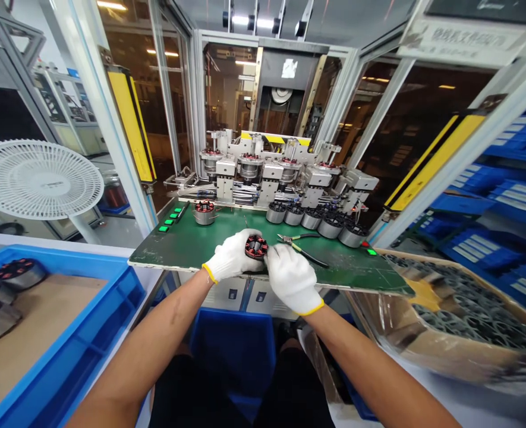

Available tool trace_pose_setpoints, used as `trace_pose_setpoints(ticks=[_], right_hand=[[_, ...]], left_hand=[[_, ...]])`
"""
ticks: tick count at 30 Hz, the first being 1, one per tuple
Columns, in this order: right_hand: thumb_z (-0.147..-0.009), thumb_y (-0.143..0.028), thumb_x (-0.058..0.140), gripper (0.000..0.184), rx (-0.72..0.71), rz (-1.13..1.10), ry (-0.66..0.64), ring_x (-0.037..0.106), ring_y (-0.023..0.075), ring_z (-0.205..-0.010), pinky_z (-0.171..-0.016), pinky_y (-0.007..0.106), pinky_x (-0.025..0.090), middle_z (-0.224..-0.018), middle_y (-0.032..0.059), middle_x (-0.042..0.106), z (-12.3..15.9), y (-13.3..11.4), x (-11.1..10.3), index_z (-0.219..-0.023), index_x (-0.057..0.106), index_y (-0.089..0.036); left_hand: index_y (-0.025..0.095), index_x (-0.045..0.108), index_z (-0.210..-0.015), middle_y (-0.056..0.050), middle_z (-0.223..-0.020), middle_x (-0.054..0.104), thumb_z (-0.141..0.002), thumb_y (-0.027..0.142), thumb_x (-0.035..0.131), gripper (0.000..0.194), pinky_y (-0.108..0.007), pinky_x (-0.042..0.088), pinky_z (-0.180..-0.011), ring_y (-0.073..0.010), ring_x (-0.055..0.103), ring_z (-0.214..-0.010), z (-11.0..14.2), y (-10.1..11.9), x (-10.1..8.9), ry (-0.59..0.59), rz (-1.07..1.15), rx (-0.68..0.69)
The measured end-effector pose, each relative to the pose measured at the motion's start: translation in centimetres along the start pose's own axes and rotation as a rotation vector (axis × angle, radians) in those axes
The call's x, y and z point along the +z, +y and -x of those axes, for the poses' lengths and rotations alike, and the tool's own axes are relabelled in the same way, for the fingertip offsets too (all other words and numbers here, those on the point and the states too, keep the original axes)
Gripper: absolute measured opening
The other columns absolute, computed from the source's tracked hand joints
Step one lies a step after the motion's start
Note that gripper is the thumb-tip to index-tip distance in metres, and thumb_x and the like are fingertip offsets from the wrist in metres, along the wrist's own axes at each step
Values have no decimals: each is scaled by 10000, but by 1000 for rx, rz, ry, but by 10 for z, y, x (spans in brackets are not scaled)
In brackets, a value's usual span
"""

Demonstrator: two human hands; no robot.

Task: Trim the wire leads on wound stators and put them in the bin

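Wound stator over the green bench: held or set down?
Held: the wound stator is pinched between the gloved left hand and gloved right hand.

Stator (256,247): glossy red wire, matt black plastic.
Work gloves (293,279): white knit cloth, rough.
Pliers (305,250): bare metal, black grips.
Bench top (191,249): smooth, glossy green.
Parts tray (66,259): blue plastic.

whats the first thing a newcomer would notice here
The white-gloved left hand and right hand stand out first, holding a red-wound stator over the green bench. Behind the bench rises a large machine, framed by yellow light curtains. A white fan stands far left.
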State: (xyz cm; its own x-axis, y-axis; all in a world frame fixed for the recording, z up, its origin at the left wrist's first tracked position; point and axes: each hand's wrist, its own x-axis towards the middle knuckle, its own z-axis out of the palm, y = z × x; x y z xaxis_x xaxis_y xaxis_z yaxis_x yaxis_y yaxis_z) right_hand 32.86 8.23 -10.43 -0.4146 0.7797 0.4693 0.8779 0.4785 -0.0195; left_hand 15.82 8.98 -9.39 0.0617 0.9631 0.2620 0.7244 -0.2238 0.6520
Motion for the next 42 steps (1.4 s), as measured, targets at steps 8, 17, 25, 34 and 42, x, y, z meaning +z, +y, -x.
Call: trace_pose_setpoints(ticks=[8, 17, 25, 34, 42], right_hand=[[-887, -436, 283, 357, 482, -1177, -386, 320, 90, -371, -383, 223, 299, -527, -25, 433, -5, -6, -9, -686, 466, -205], [-842, -390, 539, 281, -203, -129, -164, 576, 252, -957, -767, 319, 418, -1059, 112, 623, -11, 21, -50, -1034, 622, -203], [-944, -499, 90, 656, 362, -790, -325, 496, 133, -428, -426, 248, 386, -559, 52, 567, -11, 5, -25, -746, 610, -152], [-882, -235, 409, 286, 108, -364, -22, 552, 199, -741, -669, 292, 412, -808, 107, 605, 24, -10, -19, -1011, 655, -165], [-848, -402, 550, 236, 482, -2072, -326, 108, 42, -443, -390, 165, 135, -567, -100, 197, 43, -40, 25, -892, 543, -170]], left_hand=[[338, 532, -1182, 2, -1074, 667, -554, 408, 729, 662, -340, 519, -799, -256, 651, -939, 0, 3, -1, 11, -32, -23], [352, 524, -1177, 12, -1085, 662, -545, 395, 733, 667, -347, 511, -770, -261, 641, -953, 2, 3, -3, 4, -28, -46], [337, 539, -1178, 6, -1075, 654, -543, 370, 739, 666, -326, 506, -769, -248, 629, -947, 3, 2, -3, 3, -3, -36], [232, 544, -1174, -18, -1058, 643, -520, 271, 751, 688, -327, 500, -826, -222, 613, -932, -7, -3, -16, -157, 144, 104], [212, 558, -1171, -25, -1121, 632, -506, 125, 703, 685, -349, 472, -892, -231, 594, -997, -11, -7, -27, -298, 225, 208]])
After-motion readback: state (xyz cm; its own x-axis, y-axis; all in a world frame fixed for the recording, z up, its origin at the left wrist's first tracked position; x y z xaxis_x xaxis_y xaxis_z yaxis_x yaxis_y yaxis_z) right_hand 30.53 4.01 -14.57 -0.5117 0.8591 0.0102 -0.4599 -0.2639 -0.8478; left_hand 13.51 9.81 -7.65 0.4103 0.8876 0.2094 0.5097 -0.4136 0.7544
